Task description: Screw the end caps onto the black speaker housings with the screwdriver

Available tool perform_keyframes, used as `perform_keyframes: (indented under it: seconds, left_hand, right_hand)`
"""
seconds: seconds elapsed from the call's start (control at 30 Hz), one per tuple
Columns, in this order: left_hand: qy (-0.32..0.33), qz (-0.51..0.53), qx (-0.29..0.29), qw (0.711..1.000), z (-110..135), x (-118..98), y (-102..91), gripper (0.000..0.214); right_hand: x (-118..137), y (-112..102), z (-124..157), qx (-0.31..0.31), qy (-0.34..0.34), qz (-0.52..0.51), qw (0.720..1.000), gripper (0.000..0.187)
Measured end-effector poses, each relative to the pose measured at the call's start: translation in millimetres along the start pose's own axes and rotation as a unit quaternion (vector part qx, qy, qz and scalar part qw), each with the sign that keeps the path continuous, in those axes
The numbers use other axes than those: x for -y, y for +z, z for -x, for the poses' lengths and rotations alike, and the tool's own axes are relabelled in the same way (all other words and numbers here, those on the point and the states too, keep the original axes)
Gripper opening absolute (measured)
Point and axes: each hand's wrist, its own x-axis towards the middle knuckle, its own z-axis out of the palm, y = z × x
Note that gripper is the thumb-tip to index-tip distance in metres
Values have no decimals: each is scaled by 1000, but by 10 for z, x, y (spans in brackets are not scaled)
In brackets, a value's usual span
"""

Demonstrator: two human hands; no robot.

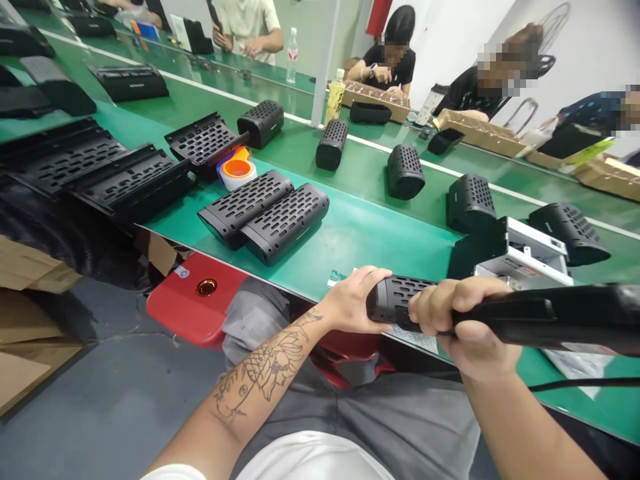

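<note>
My left hand [354, 300] is closed around the end of a black perforated speaker shell [395, 301], held just over the near edge of the green table [360, 233]. My right hand [467, 327] grips a long black tool [560, 317] that runs off to the right, its fingers wrapped round the handle and lying against the shell. A black cable [585, 384] trails from the tool's side. Two more perforated shells [265, 213] lie side by side on the table to the left.
Several black shells [405, 171] sit spaced along the green belt. Stacked black grille panels [115, 173] and an orange tape roll [236, 170] lie at the left. A grey metal fixture [520, 257] stands beside my hands. Other people sit opposite with cardboard trays [480, 130]. A red box [195, 297] hangs below the edge.
</note>
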Motion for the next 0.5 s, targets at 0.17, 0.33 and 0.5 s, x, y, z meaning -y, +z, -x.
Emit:
perform_keyframes:
  seconds: [0.17, 0.33, 0.5]
  left_hand:
    - [3, -45, -34, 998, 92, -25, 57, 105]
    - [-69, -198, -210, 955, 580, -366, 533, 119]
    - [-21, -221, -146, 964, 1088, -813, 1061, 88]
  right_hand:
    - [13, 73, 53, -15, 19, 17, 1000, 26]
    - [316, -248, -3, -82, -17, 17, 996, 34]
    - [372, -1368, -153, -383, -131, 323, 856, 17]
